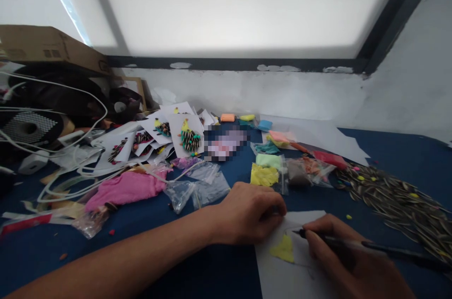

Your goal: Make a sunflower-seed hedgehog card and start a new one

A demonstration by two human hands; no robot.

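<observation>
My right hand (pixel 348 261) grips a black pen (pixel 383 248), its tip touching or just over a white paper sheet (pixel 273 282). Thin pencil-like lines show on that sheet, around a flat patch of yellow clay (pixel 283 249). Across the sheet's upper left corner rests my left hand (pixel 252 209), its fingers curled inward. What those fingers may hold is hidden. Beyond the hands lie small bags of clay, among them a yellow one (pixel 264 175) and a pale green one (pixel 269 161).
Striped sunflower seeds (pixel 395 200) are heaped on the right. Finished seed-and-clay cards (pixel 185 136) pile up at the back left. White cables (pixel 52 190) and a pink clay bag (pixel 129 188) lie left on the blue table (pixel 197 270). A cardboard box (pixel 52 49) stands behind.
</observation>
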